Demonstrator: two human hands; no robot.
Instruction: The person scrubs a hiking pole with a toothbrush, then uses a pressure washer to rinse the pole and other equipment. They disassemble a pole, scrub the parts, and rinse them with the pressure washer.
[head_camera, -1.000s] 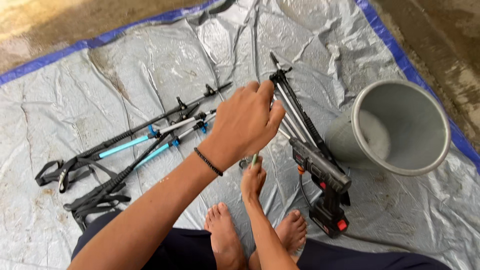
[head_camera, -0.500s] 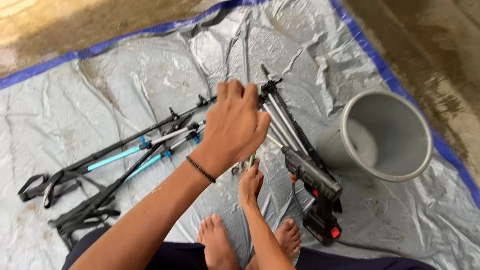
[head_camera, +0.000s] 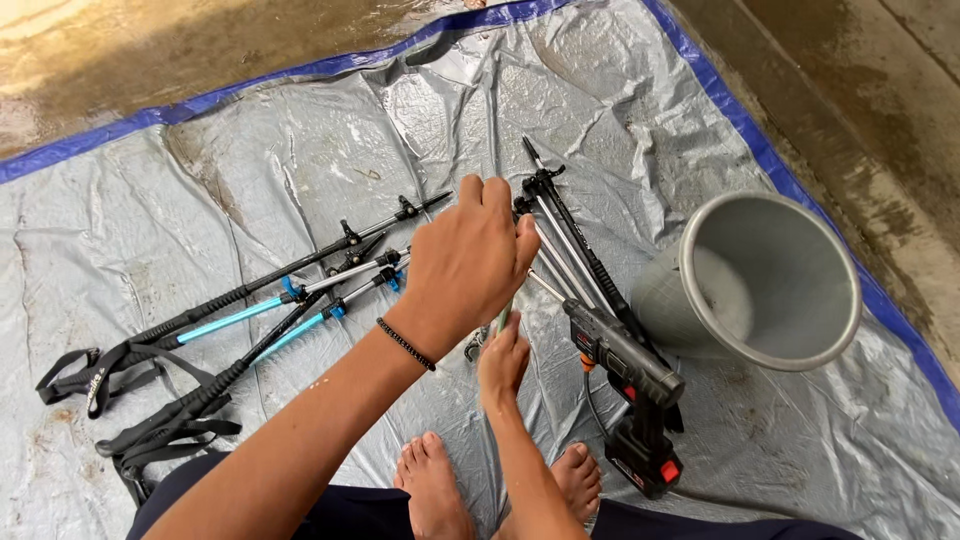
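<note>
Down on the silver tarp (head_camera: 300, 130), just beyond the person's bare feet (head_camera: 440, 485), the right hand (head_camera: 503, 362) is closed round a thin pale-green rod (head_camera: 506, 318) and props it upright. The left hand (head_camera: 463, 268) hovers over the rod's top with fingers curled; it hides the rod's upper end, so I cannot tell whether it grips anything. Judging by its thinness, the rod is light and stiff, probably smooth and apt to slip if the wet look of the ground extends to it. A hold low on the shaft, where the right hand has it, seems steadiest. Left of the hands lie folded trekking poles (head_camera: 250, 310) with blue sections and black straps. To the right sit a folded black tripod-like frame (head_camera: 570, 235), a cordless spray gun (head_camera: 630, 385) and a tipped grey bucket (head_camera: 770, 280).
</note>
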